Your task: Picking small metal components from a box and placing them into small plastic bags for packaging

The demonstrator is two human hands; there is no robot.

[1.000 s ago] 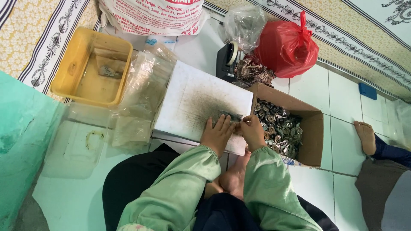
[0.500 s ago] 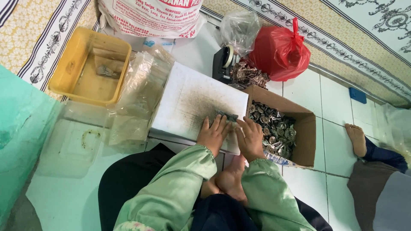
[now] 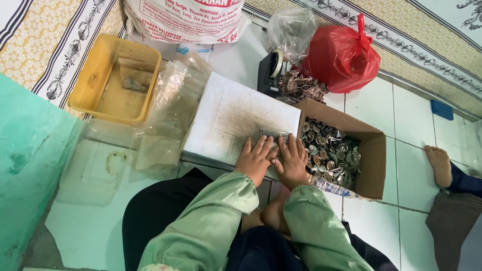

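Resting side by side at the near edge of a white board (image 3: 236,115), the left hand (image 3: 256,159) and the right hand (image 3: 291,161) are being pressed flat, fingers spread and pointing toward 12 o'clock. A small clear bag of metal parts (image 3: 273,135) is lying just under the fingertips of both hands, at the board's corner toward 4 o'clock. Neither hand is being closed around it: the palms are being kept open and the bag is only being pinned and flattened. Judged from its look, the bag is being treated as a soft, slippery film filled with small hard pieces, so it would likely feel heavy for its size and sag if lifted by 1 corner; the upper edge or both short sides seem the better places to be taken hold of. Both wrists are being held low, with the green sleeves (image 3: 211,226) angled in from 6 o'clock. At 3 o'clock of the hands, touching the board, a cardboard box (image 3: 374,150) of loose metal parts is standing open. At 10 o'clock a yellow tray (image 3: 83,90) is sitting, with clear plastic bags (image 3: 170,110) piled between it and the board. A red plastic bag (image 3: 341,55) is lying at 1 o'clock.
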